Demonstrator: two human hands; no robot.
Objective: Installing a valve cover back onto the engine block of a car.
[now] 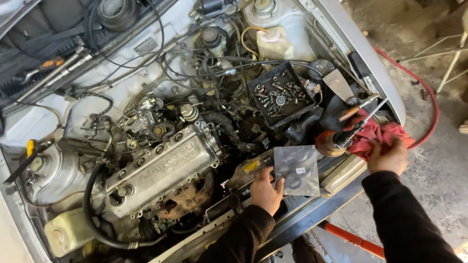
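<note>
Left hand (pixel 265 191) pinching clear seal packet (pixel 296 170) near engine (pixel 161 170), right hand (pixel 387 157) fingers closed on red rag (pixel 373 136) at right

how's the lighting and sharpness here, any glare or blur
Head view: even daylight, mostly sharp; soft glare on the clear plastic bag under the left hand; right hand on the red rag slightly soft; deep engine bay recesses dark; edges bow from the wide lens.

**Dark sleeves, bare hands**

Two bare hands, left hand (pixel 265 190) and right hand (pixel 387 157), without gloves. Long black sleeves (pixel 404 219) down to both wrists, plain soft knit-like fabric, no markings, snug cuffs. No rings or watch visible on either.
</note>
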